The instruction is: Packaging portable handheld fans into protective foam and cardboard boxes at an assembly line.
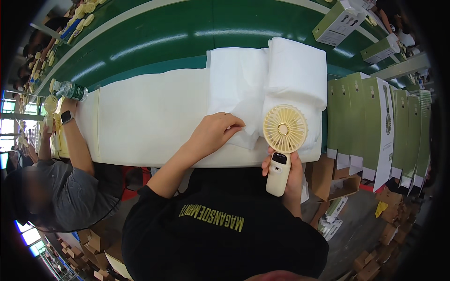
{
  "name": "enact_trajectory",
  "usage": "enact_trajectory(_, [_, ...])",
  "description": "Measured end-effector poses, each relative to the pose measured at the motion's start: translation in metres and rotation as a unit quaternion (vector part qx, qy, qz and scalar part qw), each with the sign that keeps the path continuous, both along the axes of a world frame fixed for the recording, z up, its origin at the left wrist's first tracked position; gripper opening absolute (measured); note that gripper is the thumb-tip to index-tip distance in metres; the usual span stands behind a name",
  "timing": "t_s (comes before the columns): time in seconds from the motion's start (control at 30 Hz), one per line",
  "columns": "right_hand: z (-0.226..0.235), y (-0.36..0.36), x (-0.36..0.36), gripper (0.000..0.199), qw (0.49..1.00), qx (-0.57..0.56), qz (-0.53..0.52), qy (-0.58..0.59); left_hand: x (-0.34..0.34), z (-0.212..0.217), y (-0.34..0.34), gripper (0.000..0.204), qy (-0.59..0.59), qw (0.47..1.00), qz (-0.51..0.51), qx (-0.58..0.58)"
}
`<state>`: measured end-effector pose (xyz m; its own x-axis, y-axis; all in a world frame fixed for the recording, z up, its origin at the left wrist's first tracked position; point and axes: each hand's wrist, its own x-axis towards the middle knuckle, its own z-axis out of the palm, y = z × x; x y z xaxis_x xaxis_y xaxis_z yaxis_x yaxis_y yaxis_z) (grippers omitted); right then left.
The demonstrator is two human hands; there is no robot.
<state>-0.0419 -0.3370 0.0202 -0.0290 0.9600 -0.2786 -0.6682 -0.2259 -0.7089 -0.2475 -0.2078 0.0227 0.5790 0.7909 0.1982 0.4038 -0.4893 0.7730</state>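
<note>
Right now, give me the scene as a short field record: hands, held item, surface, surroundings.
left hand: resting on a white bag stack
right hand: gripping the handle of a cream handheld fan, head up
surface: white padded bench beside a green conveyor
right side: row of green cartons
left side: co-worker's arm, water bottle

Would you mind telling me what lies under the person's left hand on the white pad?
The left hand rests on a stack of white bags lying on the white pad. The fingers cover the sheet's edge, so whether they pinch one cannot be seen.
</note>
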Motion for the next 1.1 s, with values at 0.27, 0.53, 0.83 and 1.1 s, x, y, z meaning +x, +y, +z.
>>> enact_trajectory(0.27, [-0.022, -0.017, -0.006, 0.067, 0.967, 0.047, 0.035, 0.250, -0.005, 0.015, 0.004, 0.010, 0.010, 0.990, -0.024, -0.140])
enact_trajectory(0.53, [-0.003, 0.008, -0.020, 0.068, 0.982, 0.034, 0.137, 0.125, 0.006, 0.011, -0.005, 0.015, -0.186, 0.873, 0.019, -0.451])
enact_trajectory(0.83, [0.022, 0.040, -0.020, 0.070, 0.870, 0.143, -0.012, -0.472, 0.015, 0.024, -0.018, 0.021, -0.232, 0.943, 0.034, 0.235])
enact_trajectory(1.1, [0.008, 0.045, -0.013, 0.060, 0.914, 0.056, -0.248, -0.316, 0.051, 0.022, -0.041, 0.054, -0.389, 0.820, -0.006, -0.420])
